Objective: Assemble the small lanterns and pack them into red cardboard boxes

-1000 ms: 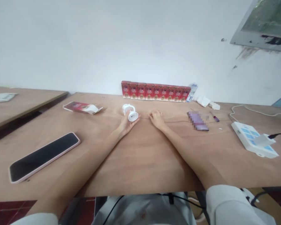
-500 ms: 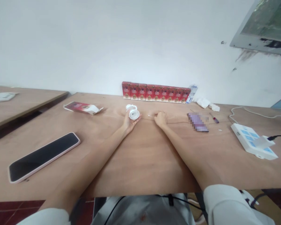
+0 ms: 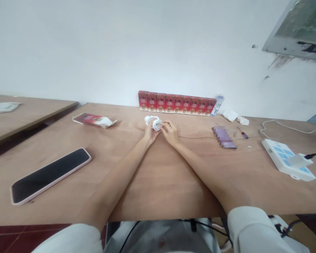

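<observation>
Both arms reach across the wooden table towards its far side. My left hand is closed round a small white plastic part, a round fitting with a disc-shaped end facing me. My right hand has come up against the same white part from the right, its fingertips pinched at the disc end. What lies between those fingertips is too small to make out. A row of several red cartons stands against the white wall just behind the hands.
A phone with a pink case lies face up at the left. An opened red carton lies flat at the far left. A purple blurred item, a small screwdriver, crumpled tissue and a white power strip sit on the right.
My right hand slid left from the bare table and closed in on the white part. My left hand stayed on the part and lifted it slightly farther away.
</observation>
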### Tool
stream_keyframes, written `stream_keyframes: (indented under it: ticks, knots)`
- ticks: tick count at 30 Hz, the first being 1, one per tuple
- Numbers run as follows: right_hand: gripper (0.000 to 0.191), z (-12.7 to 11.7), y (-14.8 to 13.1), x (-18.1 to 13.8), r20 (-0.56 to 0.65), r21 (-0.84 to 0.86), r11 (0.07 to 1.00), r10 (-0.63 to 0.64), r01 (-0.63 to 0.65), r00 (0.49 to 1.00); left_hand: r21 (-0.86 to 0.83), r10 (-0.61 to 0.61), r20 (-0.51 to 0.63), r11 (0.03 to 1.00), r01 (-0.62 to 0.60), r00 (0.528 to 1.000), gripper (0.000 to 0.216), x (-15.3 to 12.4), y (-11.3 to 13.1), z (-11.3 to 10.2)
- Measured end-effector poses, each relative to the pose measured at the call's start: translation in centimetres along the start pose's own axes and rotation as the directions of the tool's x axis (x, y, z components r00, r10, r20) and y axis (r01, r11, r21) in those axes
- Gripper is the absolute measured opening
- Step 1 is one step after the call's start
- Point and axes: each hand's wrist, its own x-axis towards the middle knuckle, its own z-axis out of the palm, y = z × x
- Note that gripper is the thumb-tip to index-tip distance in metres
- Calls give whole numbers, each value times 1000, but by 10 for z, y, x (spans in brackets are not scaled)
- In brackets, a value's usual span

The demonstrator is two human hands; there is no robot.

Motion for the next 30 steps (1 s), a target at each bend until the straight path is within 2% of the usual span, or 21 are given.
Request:
stream_keyframes:
  ticks: [6, 12, 17, 22, 25, 30]
  knots:
    - [27, -4, 7, 2, -50, -45, 995, -86, 84, 995, -4, -88, 63, 996, 88, 994, 7, -4, 1, 4]
    - [32, -9, 12, 3, 60, -126, 968, -213, 219, 975, -29, -125, 79, 991, 128, 989, 9, -6, 2, 4]
    - [33, -9, 12, 3, 99, -243, 924, -278, 294, 956, -51, -129, 52, 990, 131, 990, 11, -6, -2, 7]
    - [35, -6, 10, 4, 179, -356, 836, -378, 418, 908, -77, -132, 9, 988, 132, 991, 15, -6, -4, 10]
    - [39, -4, 9, 4, 222, -410, 793, -392, 450, 893, -73, -144, -20, 987, 142, 989, 17, -5, -5, 10]
    - [40, -4, 12, 4, 250, -421, 780, -390, 463, 886, -36, -160, -57, 987, 158, 985, 17, -4, -6, 12]
